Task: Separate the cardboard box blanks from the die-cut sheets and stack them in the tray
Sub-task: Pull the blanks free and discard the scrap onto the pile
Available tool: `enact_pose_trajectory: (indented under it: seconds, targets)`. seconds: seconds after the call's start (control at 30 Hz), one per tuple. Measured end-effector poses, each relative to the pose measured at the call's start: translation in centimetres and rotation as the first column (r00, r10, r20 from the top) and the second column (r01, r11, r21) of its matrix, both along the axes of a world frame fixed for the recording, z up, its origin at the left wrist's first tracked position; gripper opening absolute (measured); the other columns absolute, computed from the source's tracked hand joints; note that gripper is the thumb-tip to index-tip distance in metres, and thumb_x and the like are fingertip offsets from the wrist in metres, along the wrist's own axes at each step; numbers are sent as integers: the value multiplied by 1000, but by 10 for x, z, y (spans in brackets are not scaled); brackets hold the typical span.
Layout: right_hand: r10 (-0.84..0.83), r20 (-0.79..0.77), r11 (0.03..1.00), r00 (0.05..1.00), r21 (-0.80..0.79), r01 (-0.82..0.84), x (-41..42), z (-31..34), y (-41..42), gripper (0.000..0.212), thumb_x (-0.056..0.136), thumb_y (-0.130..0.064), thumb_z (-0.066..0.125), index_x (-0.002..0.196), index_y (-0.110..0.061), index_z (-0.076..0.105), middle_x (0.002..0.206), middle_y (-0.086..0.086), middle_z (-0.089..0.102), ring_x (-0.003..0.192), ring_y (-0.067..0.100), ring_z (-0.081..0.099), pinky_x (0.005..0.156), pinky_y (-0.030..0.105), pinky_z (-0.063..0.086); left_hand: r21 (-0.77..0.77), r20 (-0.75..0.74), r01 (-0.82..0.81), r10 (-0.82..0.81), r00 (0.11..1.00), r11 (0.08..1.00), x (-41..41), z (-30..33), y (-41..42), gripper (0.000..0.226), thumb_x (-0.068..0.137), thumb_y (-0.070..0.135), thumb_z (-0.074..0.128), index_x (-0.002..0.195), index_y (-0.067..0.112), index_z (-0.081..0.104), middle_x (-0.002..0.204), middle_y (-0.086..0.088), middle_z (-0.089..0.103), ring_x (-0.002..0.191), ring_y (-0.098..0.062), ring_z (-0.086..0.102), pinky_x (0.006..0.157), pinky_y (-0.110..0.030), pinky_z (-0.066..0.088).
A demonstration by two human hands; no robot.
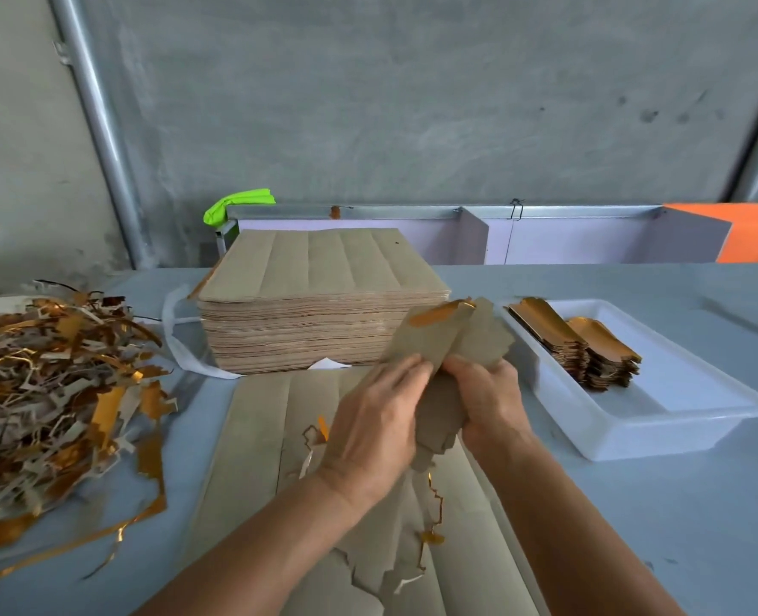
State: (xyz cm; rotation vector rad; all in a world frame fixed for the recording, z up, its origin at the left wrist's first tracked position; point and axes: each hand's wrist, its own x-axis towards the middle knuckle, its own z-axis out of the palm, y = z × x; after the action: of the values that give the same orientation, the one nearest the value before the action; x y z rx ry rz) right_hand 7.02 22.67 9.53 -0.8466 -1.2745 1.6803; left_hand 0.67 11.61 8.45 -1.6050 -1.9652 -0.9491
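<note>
At the far left I saw a scrap heap (pixel 52 393) of grey and gold offcuts spread over the surface (pixel 701 504). Right of it, towards the back, stood a tall stack (pixel 319 313) of uncut die-cut sheets, grey side up, with a white strap (pixel 181 349) trailing at its left corner. In front of the stack one sheet (pixel 261 437) lay flat, its near part torn ragged with thin gold slivers on it.

Above that sheet I had both hands raised together. My left hand (pixel 372 433) had its grip closed on a bundle of blanks (pixel 443 344), fingers curled over the left edge. My right hand (pixel 488 402) gripped the same bundle from the right, fingers wrapped round it. The blanks fanned upward from my hands, grey faces towards me, one gold face showing at the top; they were clear of the surface and just left of the tray.

At the right sat the white tray (pixel 679 420), with two rows of gold blanks (pixel 581 344) stacked in its far left part. Behind it all ran a lilac partition (pixel 568 237), with a green cloth (pixel 235 204) at its left end and an orange panel (pixel 750 233) at its right
</note>
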Motion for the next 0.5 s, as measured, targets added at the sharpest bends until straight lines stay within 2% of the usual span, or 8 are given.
enact_pose_trajectory:
  seconds: [0.1, 0.23, 0.27, 0.33, 0.4, 0.5]
  targets:
    - [28, -35, 998, 999, -48, -29, 7, -6, 4, 10, 81, 2, 65, 88, -3, 69, 80, 11, 73, 68, 19, 69, 60, 29, 56, -92, -48, -5, 1, 999, 996, 6, -4, 1, 60, 63, -16, 66, 121, 0, 61, 121, -14, 63, 106, -30, 61, 92, -37, 52]
    - [103, -102, 991, 989, -77, -112, 14, -11, 5, 16, 82, 4, 61, 95, 0, 70, 88, 15, 74, 77, 25, 71, 72, 38, 58, -153, -172, -71, 44, 984, 986, 13, -9, 2, 64, 61, -11, 73, 123, 3, 62, 124, -15, 61, 110, -30, 59, 90, -41, 53]
    - [123, -125, 987, 984, -83, -134, 15, -12, 5, 15, 82, 4, 61, 93, -2, 70, 89, 15, 74, 78, 25, 71, 72, 38, 58, -182, -167, -79, 48, 985, 980, 14, -10, 2, 65, 65, -6, 72, 127, 6, 58, 131, -15, 56, 117, -30, 55, 94, -43, 50]
    - [154, -173, 979, 973, -108, -174, 18, -14, 6, 15, 82, 1, 63, 92, -6, 71, 91, 14, 74, 80, 25, 71, 72, 39, 59, -266, -112, -86, 58, 992, 960, 14, -15, 0, 72, 78, 7, 65, 144, 19, 39, 151, -13, 30, 138, -29, 28, 111, -44, 32]
    - [182, -221, 966, 958, -140, -216, 20, -17, 7, 16, 82, -2, 63, 96, -5, 71, 93, 15, 73, 83, 27, 70, 74, 41, 59, -322, -35, -61, 53, 998, 945, 12, -20, -2, 73, 88, 15, 55, 150, 30, 18, 157, -5, 8, 144, -22, 4, 118, -38, 17]
    - [241, -244, 943, 939, -168, -286, 22, -20, 6, 19, 83, -4, 61, 100, -2, 70, 96, 16, 73, 85, 29, 71, 72, 39, 60, -326, -38, -56, 47, 998, 944, 11, -22, -3, 64, 95, 17, 44, 150, 33, 16, 157, -2, 9, 143, -19, 5, 117, -37, 20]
